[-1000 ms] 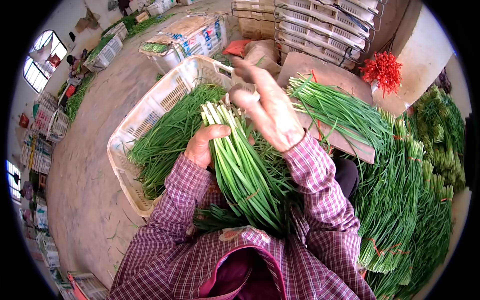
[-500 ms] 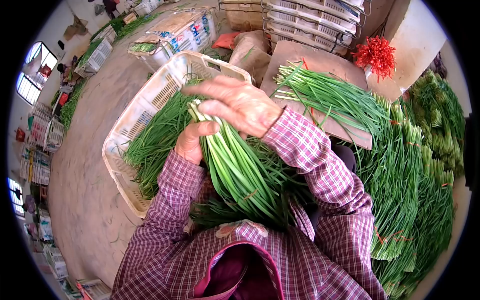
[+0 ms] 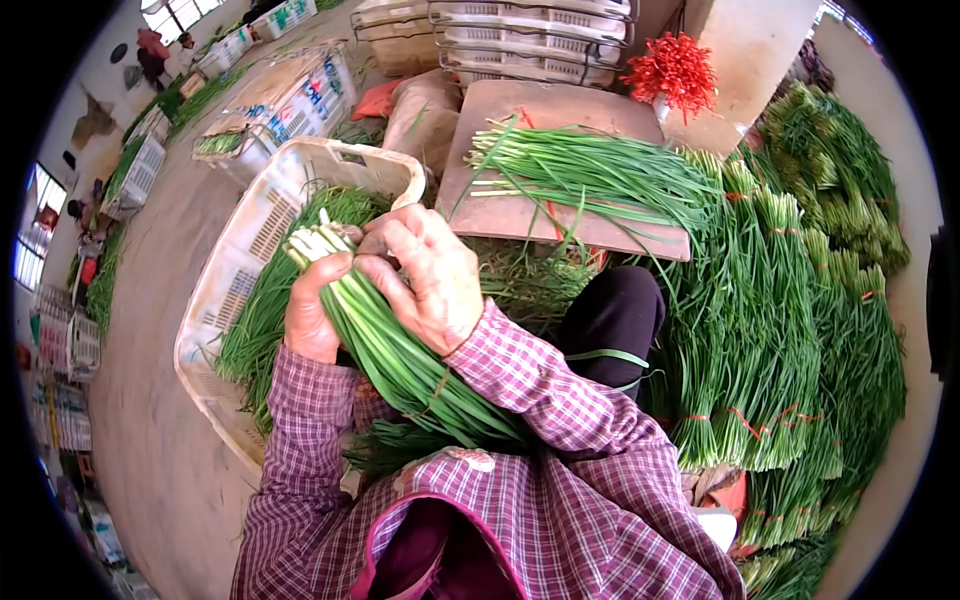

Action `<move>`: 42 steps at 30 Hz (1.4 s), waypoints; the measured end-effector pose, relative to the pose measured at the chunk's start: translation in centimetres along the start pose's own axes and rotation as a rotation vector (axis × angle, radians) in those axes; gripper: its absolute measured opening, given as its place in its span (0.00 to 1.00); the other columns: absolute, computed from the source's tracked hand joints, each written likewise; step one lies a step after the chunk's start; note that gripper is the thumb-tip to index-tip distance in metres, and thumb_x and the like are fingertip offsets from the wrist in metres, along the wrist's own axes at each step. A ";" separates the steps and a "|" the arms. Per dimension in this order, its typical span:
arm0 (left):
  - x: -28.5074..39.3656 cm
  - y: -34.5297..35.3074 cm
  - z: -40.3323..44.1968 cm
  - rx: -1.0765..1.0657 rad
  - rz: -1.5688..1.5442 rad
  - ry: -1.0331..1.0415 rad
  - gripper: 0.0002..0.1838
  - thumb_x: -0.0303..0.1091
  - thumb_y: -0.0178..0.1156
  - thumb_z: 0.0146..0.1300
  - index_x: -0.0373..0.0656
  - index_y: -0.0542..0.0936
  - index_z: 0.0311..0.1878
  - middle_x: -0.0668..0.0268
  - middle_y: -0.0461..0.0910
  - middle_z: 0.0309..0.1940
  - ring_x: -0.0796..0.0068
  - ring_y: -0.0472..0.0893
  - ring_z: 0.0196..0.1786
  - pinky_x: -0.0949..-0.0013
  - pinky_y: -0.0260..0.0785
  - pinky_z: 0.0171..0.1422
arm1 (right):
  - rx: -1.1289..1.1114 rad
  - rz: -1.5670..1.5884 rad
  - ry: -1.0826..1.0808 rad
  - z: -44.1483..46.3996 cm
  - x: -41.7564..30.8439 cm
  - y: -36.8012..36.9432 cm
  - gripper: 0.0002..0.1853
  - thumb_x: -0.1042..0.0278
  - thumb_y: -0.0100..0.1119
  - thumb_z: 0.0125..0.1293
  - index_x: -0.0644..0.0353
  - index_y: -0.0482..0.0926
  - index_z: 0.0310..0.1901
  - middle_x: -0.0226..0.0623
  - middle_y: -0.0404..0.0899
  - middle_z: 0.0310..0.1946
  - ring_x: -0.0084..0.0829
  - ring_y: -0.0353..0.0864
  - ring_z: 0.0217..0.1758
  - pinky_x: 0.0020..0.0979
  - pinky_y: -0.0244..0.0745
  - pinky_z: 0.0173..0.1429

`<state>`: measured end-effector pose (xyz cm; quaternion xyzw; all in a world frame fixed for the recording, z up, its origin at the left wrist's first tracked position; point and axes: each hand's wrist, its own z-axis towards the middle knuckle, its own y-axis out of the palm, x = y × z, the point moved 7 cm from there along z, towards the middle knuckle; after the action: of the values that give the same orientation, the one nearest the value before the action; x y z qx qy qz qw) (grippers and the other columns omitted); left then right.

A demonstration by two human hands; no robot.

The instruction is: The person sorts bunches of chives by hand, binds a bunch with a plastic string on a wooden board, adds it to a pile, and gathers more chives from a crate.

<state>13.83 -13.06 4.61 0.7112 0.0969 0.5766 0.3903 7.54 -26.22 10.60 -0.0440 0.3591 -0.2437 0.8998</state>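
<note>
A bundle of long green stalks with pale ends point(image 3: 385, 335) slants across my lap, its pale ends pointing up and left. My left hand point(image 3: 315, 308) is wrapped round it just below those ends, thumb on top. Fingers curled, my right hand point(image 3: 425, 275) presses against the upper right side of the same bundle near the pale ends; its fingertips are partly hidden. Behind my hands, a white plastic crate point(image 3: 212, 300) holds more loose green stalks point(image 3: 262, 330). Another bunch of stalks point(image 3: 600, 170) lies on a brown board point(image 3: 640, 240), with a red tie under it.
Tied green bundles point(image 3: 750, 340) are piled at the right. Red ties point(image 3: 672, 75) hang in a cluster beside the wall. White crates point(image 3: 530, 40) are stacked behind the board. A covered crate point(image 3: 300, 95) stands on the floor point(image 3: 150, 330). People point(image 3: 152, 55) are far back at the left.
The view has swung to the right. My right hand came down from the air above the stalks onto the bundle, its fingers curling. My left hand has kept its hold.
</note>
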 end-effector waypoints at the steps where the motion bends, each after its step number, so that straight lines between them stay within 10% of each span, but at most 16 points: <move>1: 0.0 -0.2 0.0 -0.001 -0.003 -0.022 0.21 0.30 0.63 0.54 0.39 0.72 0.52 0.60 0.76 0.46 0.68 0.79 0.47 0.65 0.75 0.55 | 0.009 0.026 -0.018 0.0 0.1 0.0 0.06 0.73 0.60 0.62 0.62 0.76 0.39 0.38 0.77 0.37 0.36 0.79 0.40 0.35 0.76 0.47; 4: 0.2 0.5 -0.1 0.042 0.015 0.010 0.19 0.32 0.64 0.54 0.42 0.72 0.48 0.61 0.76 0.42 0.65 0.79 0.46 0.61 0.76 0.54 | 0.103 0.356 0.148 -0.1 1.8 0.1 0.05 0.71 0.56 0.65 0.61 0.74 0.39 0.41 0.79 0.34 0.43 0.80 0.35 0.36 0.76 0.41; 8: 1.4 0.4 0.4 0.000 -0.033 0.045 0.17 0.35 0.64 0.54 0.45 0.72 0.47 0.64 0.76 0.37 0.62 0.78 0.43 0.59 0.75 0.52 | 0.100 1.045 0.610 0.1 5.7 -0.6 0.08 0.65 0.50 0.73 0.62 0.69 0.44 0.34 0.77 0.29 0.22 0.78 0.29 0.24 0.75 0.33; 10: 3.8 0.5 1.1 0.017 0.008 0.136 0.18 0.37 0.63 0.54 0.46 0.73 0.47 0.65 0.76 0.35 0.63 0.78 0.43 0.58 0.74 0.54 | 0.184 1.025 0.495 1.6 6.0 -2.8 0.08 0.65 0.50 0.73 0.61 0.69 0.44 0.32 0.76 0.30 0.19 0.75 0.27 0.21 0.74 0.32; 16: 13.1 4.3 3.8 -0.070 0.222 0.418 0.15 0.38 0.63 0.55 0.44 0.73 0.42 0.65 0.77 0.32 0.64 0.81 0.39 0.58 0.77 0.50 | -0.145 0.198 -0.352 6.3 -2.2 -2.0 0.32 0.50 0.68 0.58 0.53 0.69 0.61 0.43 0.71 0.56 0.43 0.72 0.60 0.42 0.70 0.63; 24: 27.2 4.2 4.2 -0.257 0.307 0.514 0.11 0.31 0.63 0.59 0.40 0.75 0.44 0.64 0.77 0.35 0.60 0.78 0.46 0.53 0.68 0.66 | -0.602 -0.497 0.087 -3.7 10.1 2.3 0.24 0.66 0.56 0.60 0.38 0.72 0.60 0.43 0.77 0.49 0.40 0.83 0.41 0.40 0.82 0.39; 28: 31.6 3.3 3.3 -0.200 0.322 0.624 0.09 0.30 0.63 0.60 0.40 0.77 0.42 0.61 0.79 0.37 0.58 0.80 0.48 0.52 0.73 0.62 | -0.925 -0.864 0.337 -8.3 17.1 0.8 0.15 0.65 0.53 0.67 0.35 0.81 0.52 0.39 0.79 0.50 0.35 0.84 0.44 0.39 0.80 0.46; 31: 32.9 2.5 3.2 -0.176 0.291 0.655 0.09 0.30 0.63 0.60 0.39 0.77 0.42 0.61 0.79 0.38 0.59 0.80 0.49 0.52 0.73 0.61 | -0.893 -0.874 0.529 -6.4 15.8 -2.7 0.10 0.57 0.57 0.66 0.36 0.85 0.45 0.38 0.80 0.47 0.36 0.83 0.46 0.39 0.79 0.50; 36: 33.0 2.3 3.7 0.004 0.323 0.686 0.11 0.27 0.64 0.59 0.38 0.77 0.45 0.59 0.81 0.38 0.59 0.81 0.48 0.53 0.74 0.60 | -0.169 -0.445 -0.123 3.1 2.4 -4.8 0.10 0.67 0.62 0.60 0.56 0.81 0.43 0.42 0.77 0.35 0.43 0.80 0.37 0.37 0.77 0.39; 42: 30.8 4.8 7.4 0.031 0.304 0.593 0.10 0.25 0.69 0.54 0.36 0.79 0.39 0.57 0.83 0.34 0.56 0.84 0.43 0.54 0.78 0.55 | 0.013 -0.321 -0.386 7.3 -7.3 2.2 0.27 0.60 0.69 0.54 0.40 0.76 0.58 0.37 0.73 0.53 0.41 0.70 0.58 0.43 0.72 0.59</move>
<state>28.70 -1.40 30.52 0.5245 0.1079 0.8085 0.2439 8.73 -21.54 19.98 -0.1407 0.1673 -0.3729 0.9018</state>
